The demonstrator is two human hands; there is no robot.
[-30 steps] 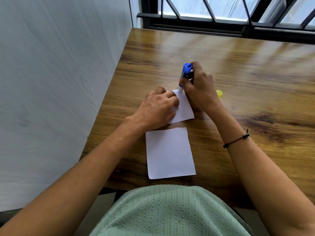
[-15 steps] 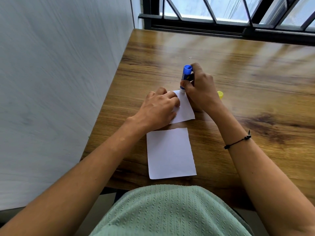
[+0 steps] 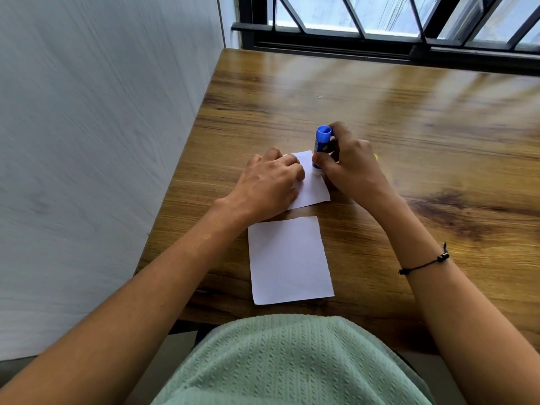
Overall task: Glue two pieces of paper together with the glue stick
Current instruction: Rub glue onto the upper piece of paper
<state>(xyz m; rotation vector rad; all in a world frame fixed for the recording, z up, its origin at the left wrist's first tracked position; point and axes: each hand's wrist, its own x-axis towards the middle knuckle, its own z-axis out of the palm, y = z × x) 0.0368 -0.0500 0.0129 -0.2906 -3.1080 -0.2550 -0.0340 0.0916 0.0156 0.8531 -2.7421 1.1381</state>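
Gluing step: right hand grips the glue stick, tip down on the far paper at frame centre; left hand lies flat, fingers pinning it. Second paper lies bare just below. Next: likely spread glue, then lay that sheet on.

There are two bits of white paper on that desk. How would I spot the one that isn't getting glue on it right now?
Start at the wooden table under the window and follow its near edge, closest to the person's green top. The paper piece there lies flat with nothing touching it. The other sheet, farther away, is pinned by the left hand while the right hand presses the blue glue stick onto it.
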